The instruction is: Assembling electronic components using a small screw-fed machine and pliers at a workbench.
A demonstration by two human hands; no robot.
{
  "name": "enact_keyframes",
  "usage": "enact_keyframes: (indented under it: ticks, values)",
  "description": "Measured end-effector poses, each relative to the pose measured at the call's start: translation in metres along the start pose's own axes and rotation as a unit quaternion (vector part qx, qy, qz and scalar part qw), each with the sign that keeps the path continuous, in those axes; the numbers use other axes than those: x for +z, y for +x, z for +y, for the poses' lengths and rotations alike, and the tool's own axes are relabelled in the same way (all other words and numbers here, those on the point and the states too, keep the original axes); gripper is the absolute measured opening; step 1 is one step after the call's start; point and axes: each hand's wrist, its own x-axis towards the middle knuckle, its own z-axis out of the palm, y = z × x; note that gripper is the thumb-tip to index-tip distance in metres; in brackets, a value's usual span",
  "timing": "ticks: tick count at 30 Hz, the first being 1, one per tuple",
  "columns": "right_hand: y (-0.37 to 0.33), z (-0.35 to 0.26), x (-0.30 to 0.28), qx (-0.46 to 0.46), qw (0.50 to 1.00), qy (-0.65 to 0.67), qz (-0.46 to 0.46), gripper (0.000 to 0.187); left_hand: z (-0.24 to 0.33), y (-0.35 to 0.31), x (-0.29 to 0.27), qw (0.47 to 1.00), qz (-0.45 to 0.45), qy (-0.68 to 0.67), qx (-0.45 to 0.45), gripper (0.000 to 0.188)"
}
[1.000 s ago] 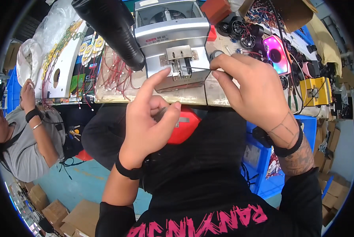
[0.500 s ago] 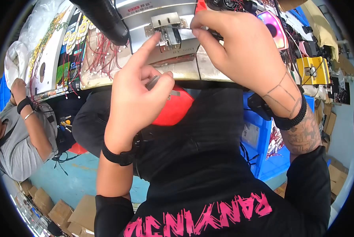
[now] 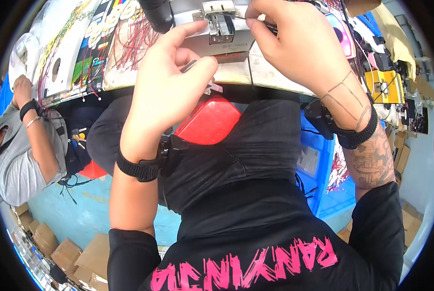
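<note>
A grey bench machine (image 3: 229, 46) with a metal clamp head (image 3: 221, 25) stands at the table's front edge. My left hand (image 3: 171, 92) is left of the machine, index finger stretched to the clamp head. Its thumb and curled fingers hold a small flat metal piece (image 3: 189, 66), mostly hidden; its kind cannot be made out. On the right, my right hand (image 3: 299, 43) pinches a thin dark wire (image 3: 240, 18) between thumb and index finger, its end reaching toward the clamp head. The other fingers of that hand are curled.
Bundles of red wires (image 3: 129, 46) lie left of the machine. A black cylindrical tube (image 3: 157, 13) stands beside it. A red stool seat (image 3: 209, 121) shows below the table, and a blue bin (image 3: 331, 179) on the right. Another person's hand (image 3: 22, 89) is at far left.
The view has shifted, so machine and table appear higher in the picture. My left hand keeps its finger at the clamp head; my right hand still pinches the wire.
</note>
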Motion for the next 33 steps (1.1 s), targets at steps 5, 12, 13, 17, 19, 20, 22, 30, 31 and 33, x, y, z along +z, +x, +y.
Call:
enact_keyframes:
  ticks: [5, 12, 13, 17, 19, 20, 22, 30, 31, 33]
  values:
    - [0.002, -0.015, 0.006, 0.026, 0.998, -0.049, -0.003, 0.017, -0.001, -0.004, -0.001, 1.000, 0.003, 0.006, -0.013, 0.067]
    - [0.003, -0.023, 0.022, 0.043, 0.996, -0.073, 0.039, 0.019, -0.005, -0.011, 0.000, 0.999, 0.010, 0.035, 0.029, 0.064]
    - [-0.002, -0.031, 0.017, 0.045, 0.994, -0.085, 0.055, 0.019, -0.007, -0.012, 0.001, 0.999, 0.011, 0.034, 0.030, 0.064]
    - [0.001, -0.018, 0.019, 0.053, 0.993, -0.088, 0.049, 0.019, -0.008, -0.013, 0.003, 0.999, 0.014, 0.021, 0.030, 0.066]
    - [0.006, -0.013, 0.026, 0.062, 0.993, -0.091, 0.039, 0.019, -0.007, -0.015, 0.006, 1.000, 0.009, 0.018, 0.024, 0.067]
    - [0.008, -0.013, 0.027, 0.069, 0.993, -0.092, 0.026, 0.018, -0.006, -0.015, 0.005, 0.999, 0.004, 0.030, 0.013, 0.070]
    - [0.008, -0.014, 0.025, 0.065, 0.993, -0.091, 0.038, 0.018, -0.004, -0.017, 0.005, 0.999, -0.002, 0.043, 0.006, 0.074]
    - [0.019, -0.013, 0.041, 0.098, 0.989, -0.106, -0.006, 0.027, -0.011, -0.018, 0.005, 0.999, 0.016, 0.041, -0.002, 0.080]
    - [0.018, -0.014, 0.040, 0.109, 0.990, -0.095, -0.005, 0.026, -0.012, -0.017, 0.006, 0.998, 0.021, 0.057, 0.008, 0.080]
    - [0.016, -0.017, 0.035, 0.103, 0.989, -0.102, -0.001, 0.026, -0.011, -0.020, 0.008, 0.999, 0.008, 0.038, -0.006, 0.081]
